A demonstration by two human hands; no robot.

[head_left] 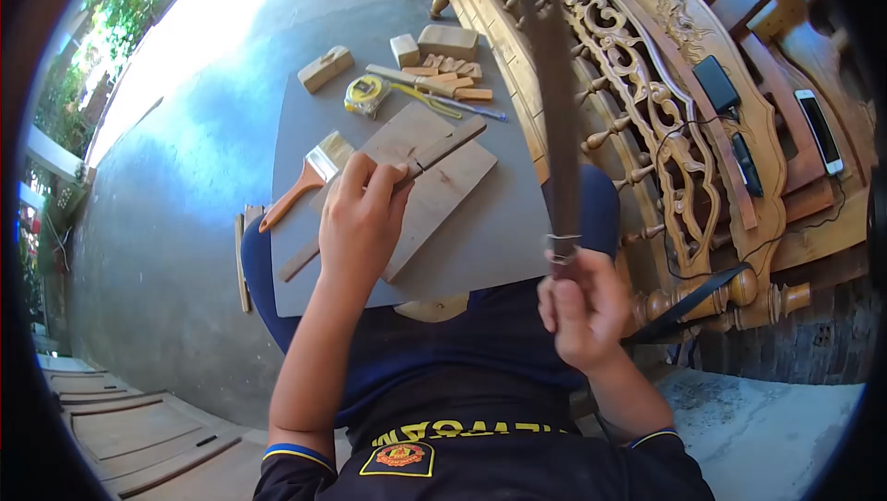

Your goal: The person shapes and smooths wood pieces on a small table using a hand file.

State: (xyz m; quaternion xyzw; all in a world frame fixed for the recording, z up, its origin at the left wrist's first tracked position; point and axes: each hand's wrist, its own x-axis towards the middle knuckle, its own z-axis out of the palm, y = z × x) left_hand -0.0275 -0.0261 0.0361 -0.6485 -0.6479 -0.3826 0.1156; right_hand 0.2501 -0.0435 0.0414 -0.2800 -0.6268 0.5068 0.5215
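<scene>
My left hand [363,210] grips a narrow wooden strip [453,143], pressing it down across a flat wooden board [443,210]. A small dark notch shows in the strip just beyond my fingertips. The strip's other end sticks out past my wrist at the lower left. Raised on the right, my right hand [587,307] is closed around the handle of a long, flat, dark blade-like tool [560,122], with wire wound where handle and blade meet. The tool stands upright in view, apart from the strip. A paintbrush [309,173] with an orange handle lies left of the board.
The grey work panel [309,293] rests over my lap. On its far side lie a tape measure [366,93], wooden blocks [450,41], small wood pieces and a pen [482,111]. Carved wooden furniture [637,95] stands close on the right, with a phone [818,132] on it.
</scene>
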